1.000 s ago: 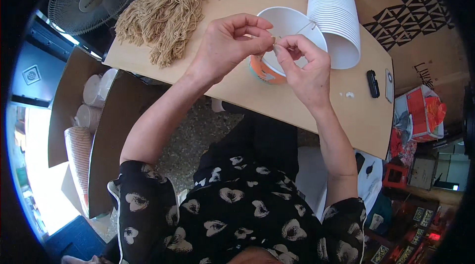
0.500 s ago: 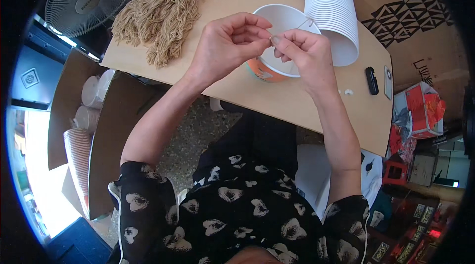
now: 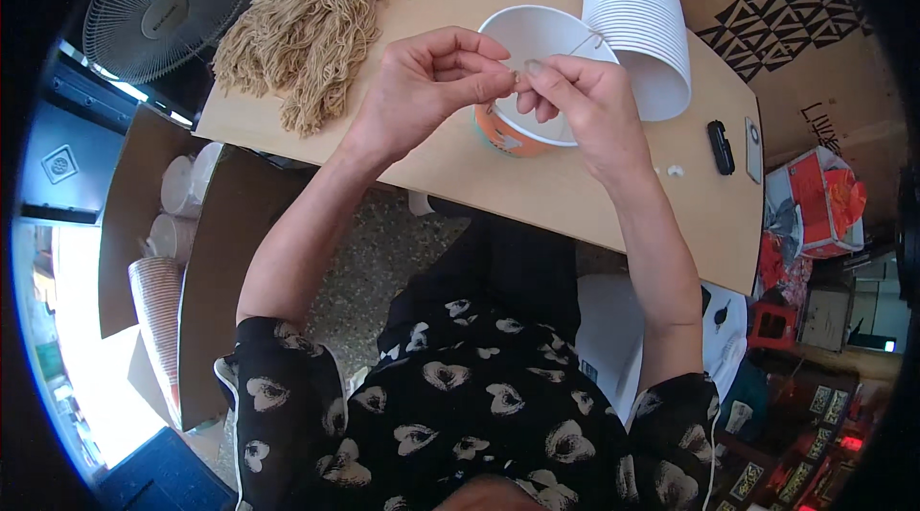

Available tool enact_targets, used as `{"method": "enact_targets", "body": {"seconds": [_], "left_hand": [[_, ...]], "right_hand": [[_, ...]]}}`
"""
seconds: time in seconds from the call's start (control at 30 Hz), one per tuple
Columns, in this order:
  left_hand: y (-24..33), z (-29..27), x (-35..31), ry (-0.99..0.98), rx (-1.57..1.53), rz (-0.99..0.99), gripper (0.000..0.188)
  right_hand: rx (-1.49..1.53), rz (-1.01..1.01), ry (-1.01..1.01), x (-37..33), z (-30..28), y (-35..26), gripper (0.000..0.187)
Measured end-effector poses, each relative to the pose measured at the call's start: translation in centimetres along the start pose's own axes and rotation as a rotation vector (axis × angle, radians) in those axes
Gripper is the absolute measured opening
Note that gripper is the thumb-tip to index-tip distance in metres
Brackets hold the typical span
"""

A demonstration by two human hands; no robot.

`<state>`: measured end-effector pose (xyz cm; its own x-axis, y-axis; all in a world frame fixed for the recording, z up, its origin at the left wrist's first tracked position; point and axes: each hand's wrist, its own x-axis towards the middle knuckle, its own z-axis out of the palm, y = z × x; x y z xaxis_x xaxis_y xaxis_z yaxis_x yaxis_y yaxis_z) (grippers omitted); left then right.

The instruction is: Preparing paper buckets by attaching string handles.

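Pinching one tan cord [image 3: 596,37] are your two hands, left hand [image 3: 422,84] and right hand [image 3: 589,108], thumb against forefinger, the other fingers loosely curled. You have one open paper bucket [image 3: 546,27], one stack of nested white buckets [image 3: 634,32] too tight to tally, and one bundle of tan strings [image 3: 311,27] on one worktop [image 3: 460,171]. The open bucket stands behind your fingertips, partly hidden; the stack is beyond your right hand, the bundle beyond your left. White inside and orange outside, the bucket has the cord looped at its rim.
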<state>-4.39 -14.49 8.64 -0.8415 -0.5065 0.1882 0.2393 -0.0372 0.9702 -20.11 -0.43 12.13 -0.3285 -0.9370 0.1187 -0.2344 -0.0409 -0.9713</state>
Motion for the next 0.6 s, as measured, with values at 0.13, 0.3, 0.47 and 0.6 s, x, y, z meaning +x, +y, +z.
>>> {"method": "enact_targets", "body": {"seconds": [0.13,0.3,0.47,0.6], "left_hand": [[0.56,0.24,-0.15,0.020,-0.056,-0.028,0.027],[0.37,0.09,-0.14,0.013,-0.080,-0.029,0.028],[0.45,0.12,-0.15,0.014,-0.118,-0.064,0.028],[0.31,0.00,-0.16,0.007,-0.106,-0.065,0.029]], "right_hand": [[0.038,0.001,0.005,-0.09,-0.21,-0.45,0.023],[0.012,-0.035,-0.002,-0.03,-0.02,-0.26,0.021],[-0.059,-0.101,0.006,0.04,0.36,-0.23,0.021],[-0.064,-0.066,0.011,0.03,0.65,-0.69,0.019]]}}
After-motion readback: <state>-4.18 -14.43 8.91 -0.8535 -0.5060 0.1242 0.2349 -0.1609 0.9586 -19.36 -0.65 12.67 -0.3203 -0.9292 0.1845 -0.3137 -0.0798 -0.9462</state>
